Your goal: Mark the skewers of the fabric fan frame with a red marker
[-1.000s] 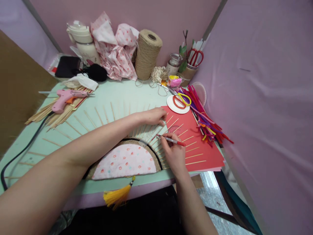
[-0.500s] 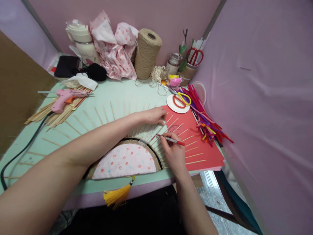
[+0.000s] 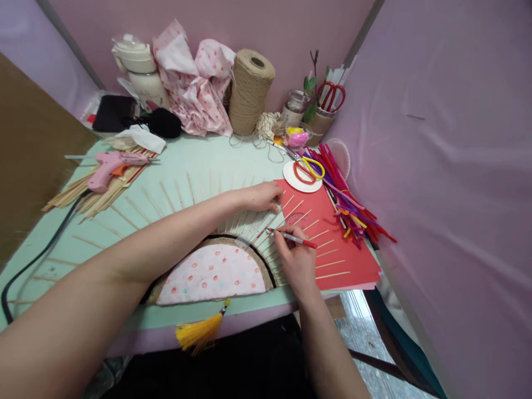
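My right hand [image 3: 297,260] is closed around a red pen [image 3: 301,240], its tip down on one of the thin wooden sticks [image 3: 300,205]. My left hand [image 3: 261,197] reaches across with its fingers curled down on the far end of what looks like a clear ruler [image 3: 252,228]. That ruler lies slanted along the sticks, which fan out around a half-round piece covered in pink floral cloth [image 3: 214,271]. A black and twine border [image 3: 266,265] edges the cloth. From its lower edge hangs a yellow tassel [image 3: 199,332]. My left forearm hides some sticks.
Red paper [image 3: 357,260] lies under the right-hand sticks. Beyond it are scissors [image 3: 310,169] on a white disc and pipe cleaners [image 3: 344,199]. A pink glue gun [image 3: 112,169] rests on spare sticks at left. Twine [image 3: 251,91], crumpled cloth [image 3: 199,94] and a bottle [image 3: 143,72] stand behind.
The pen and my right hand have shifted very slightly to the right. My left hand stays in place.
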The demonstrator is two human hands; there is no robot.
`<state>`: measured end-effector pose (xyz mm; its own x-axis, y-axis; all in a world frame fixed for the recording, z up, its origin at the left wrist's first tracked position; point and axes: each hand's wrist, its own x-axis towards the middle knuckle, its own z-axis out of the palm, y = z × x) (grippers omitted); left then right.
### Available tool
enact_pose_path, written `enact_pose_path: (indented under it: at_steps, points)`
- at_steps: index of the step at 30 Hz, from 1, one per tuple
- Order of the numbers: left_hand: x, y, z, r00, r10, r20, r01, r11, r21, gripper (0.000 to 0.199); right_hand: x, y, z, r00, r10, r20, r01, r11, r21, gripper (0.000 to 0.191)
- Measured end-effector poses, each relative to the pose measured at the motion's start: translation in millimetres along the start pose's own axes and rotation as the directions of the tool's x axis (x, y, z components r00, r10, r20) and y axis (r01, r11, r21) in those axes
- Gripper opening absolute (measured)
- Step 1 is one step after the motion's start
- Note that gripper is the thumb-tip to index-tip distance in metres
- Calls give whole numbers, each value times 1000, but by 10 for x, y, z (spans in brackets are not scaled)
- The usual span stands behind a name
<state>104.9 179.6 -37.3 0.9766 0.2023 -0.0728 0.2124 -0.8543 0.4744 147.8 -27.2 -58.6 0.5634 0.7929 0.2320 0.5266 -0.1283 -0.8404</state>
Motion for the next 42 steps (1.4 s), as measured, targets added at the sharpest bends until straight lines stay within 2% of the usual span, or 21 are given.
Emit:
enact_pose_path:
  at_steps: [5,10,14,19,27,34,42]
  points:
    - [-92,57,-178,997,-64,-31,63,998,-29,22,-3,-4,0,1000,-8,-25,9,999,39,13]
    - [-169,9,-376,989,-145,27,147,964,-223,24,-10,-10,4,1000,6,-28,-4,998,64,13]
    - [-184,-88,-443,981,-196,16,191,933,-304,27,-11,-3,9,999,14,-44,-11,998,62,14]
    - [-200,-144,-409,982,-187,23,185,932,-311,30,-1,-1,10,999,17,-48,-14,998,59,14]
    - [-200,-87,-308,981,-190,28,189,931,-312,27,-4,-23,7,999,13,-35,-12,998,55,14]
    - [-185,-44,-334,973,-227,32,224,916,-334,26,-9,-21,5,999,12,-32,-10,999,53,14]
    - [-202,-65,-284,982,-187,26,185,928,-324,23,-3,-10,7,999,16,-32,-14,999,39,16]
